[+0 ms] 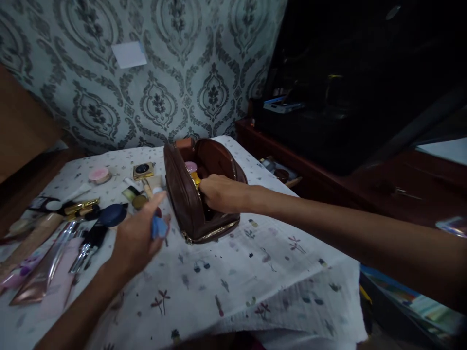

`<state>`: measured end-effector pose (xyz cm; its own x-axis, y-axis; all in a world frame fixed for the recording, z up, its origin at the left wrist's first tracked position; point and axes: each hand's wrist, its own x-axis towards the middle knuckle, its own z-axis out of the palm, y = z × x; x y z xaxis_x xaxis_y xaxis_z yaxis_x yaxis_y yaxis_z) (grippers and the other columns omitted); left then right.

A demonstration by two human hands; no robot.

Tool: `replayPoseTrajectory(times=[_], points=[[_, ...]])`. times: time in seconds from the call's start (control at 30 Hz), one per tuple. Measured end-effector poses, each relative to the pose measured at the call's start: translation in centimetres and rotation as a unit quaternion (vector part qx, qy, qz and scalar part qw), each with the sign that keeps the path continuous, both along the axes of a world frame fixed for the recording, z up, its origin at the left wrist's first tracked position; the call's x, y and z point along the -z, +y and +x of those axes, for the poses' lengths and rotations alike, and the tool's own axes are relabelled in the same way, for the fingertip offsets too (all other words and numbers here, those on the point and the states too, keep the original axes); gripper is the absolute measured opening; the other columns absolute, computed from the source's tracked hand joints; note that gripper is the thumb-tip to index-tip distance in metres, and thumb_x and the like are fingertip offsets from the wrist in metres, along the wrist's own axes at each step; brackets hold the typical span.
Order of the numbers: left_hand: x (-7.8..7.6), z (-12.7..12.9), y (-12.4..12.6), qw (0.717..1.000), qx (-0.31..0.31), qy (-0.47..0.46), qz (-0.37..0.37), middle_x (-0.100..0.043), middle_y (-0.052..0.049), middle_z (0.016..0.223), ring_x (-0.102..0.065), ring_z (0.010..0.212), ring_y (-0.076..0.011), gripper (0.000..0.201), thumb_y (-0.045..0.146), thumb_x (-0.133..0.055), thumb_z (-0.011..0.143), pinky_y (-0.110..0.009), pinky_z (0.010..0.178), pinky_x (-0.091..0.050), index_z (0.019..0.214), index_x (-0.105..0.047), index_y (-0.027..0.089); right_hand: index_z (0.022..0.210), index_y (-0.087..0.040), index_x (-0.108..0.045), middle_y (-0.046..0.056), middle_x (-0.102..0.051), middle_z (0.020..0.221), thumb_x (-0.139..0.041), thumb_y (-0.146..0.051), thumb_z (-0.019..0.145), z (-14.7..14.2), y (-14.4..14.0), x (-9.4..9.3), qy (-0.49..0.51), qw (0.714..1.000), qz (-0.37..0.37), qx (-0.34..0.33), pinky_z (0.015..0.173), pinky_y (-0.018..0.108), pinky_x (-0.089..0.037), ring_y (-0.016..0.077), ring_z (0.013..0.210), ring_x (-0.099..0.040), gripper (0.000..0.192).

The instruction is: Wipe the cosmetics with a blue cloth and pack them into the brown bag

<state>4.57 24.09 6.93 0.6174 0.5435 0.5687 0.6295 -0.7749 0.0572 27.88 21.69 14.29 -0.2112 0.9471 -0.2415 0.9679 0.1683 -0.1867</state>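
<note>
A brown toiletry bag (pixel 184 199) stands unzipped on the patterned cloth. My right hand (pixel 221 193) reaches into its opening with the fingers curled. The bag hides the fingertips and anything they grip. Beside that hand, a yellow item (pixel 196 179) and a pink round item (pixel 190 166) show inside. My left hand (pixel 136 238) is left of the bag, closed around a small light-blue item (pixel 159 227), blurred and partly covered by the fingers. Close to it lie a dark blue round compact (pixel 112 215) and a green-and-clear bottle (pixel 129 193).
Makeup covers the cloth's left side, including a pink jar (pixel 99 175), a gold-edged square compact (pixel 143 170), a pale pink tube (pixel 62 279) and brushes (pixel 85 248). A white cloth (pixel 226 287) drapes over the table. At right, a dark red desk (pixel 365 194) carries a large black screen (pixel 346 87).
</note>
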Motion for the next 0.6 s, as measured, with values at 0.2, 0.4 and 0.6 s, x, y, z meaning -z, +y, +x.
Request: replayPoseTrajectory(times=[0.2,0.4,0.6], points=[[-3.2,-3.7,7.3,0.953,-0.217,0.206,-0.054,-0.071,-0.016,0.106,-0.068,0.092,-0.0322,0.036,0.029,-0.037,0.096,-0.033,0.063,-0.047,0.118,-0.061,0.014,0.106,-0.009,-0.069,0.015,-0.072,0.099,-0.044,-0.01,0.09,0.1,-0.6,-0.5,-0.01,1.0,-0.026,-0.007,0.072,0.028,-0.047,0.0227,0.091,-0.069,0.029],[-3.2,-5.1,13.3,0.938,-0.177,0.27,-0.129,-0.073,-0.008,0.092,-0.065,0.081,-0.0198,0.039,0.034,-0.043,0.097,-0.022,0.062,-0.043,0.119,-0.065,0.011,0.096,-0.011,-0.069,0.01,-0.069,0.085,-0.044,-0.009,0.091,0.0,-1.7,-1.2,-0.021,0.999,-0.035,-0.014,0.062,0.026,-0.042,0.0171,0.073,-0.065,0.026],[-1.8,-5.2,15.6,0.938,-0.103,0.267,-0.195,-0.072,0.003,0.086,-0.064,0.076,-0.0119,0.039,0.038,-0.042,0.099,-0.018,0.068,-0.046,0.12,-0.064,0.015,0.095,-0.013,-0.064,0.012,-0.068,0.095,-0.045,-0.002,0.088,-1.3,-6.1,0.7,0.005,0.98,0.201,-0.005,0.074,0.033,-0.05,0.0227,0.085,-0.065,0.022]])
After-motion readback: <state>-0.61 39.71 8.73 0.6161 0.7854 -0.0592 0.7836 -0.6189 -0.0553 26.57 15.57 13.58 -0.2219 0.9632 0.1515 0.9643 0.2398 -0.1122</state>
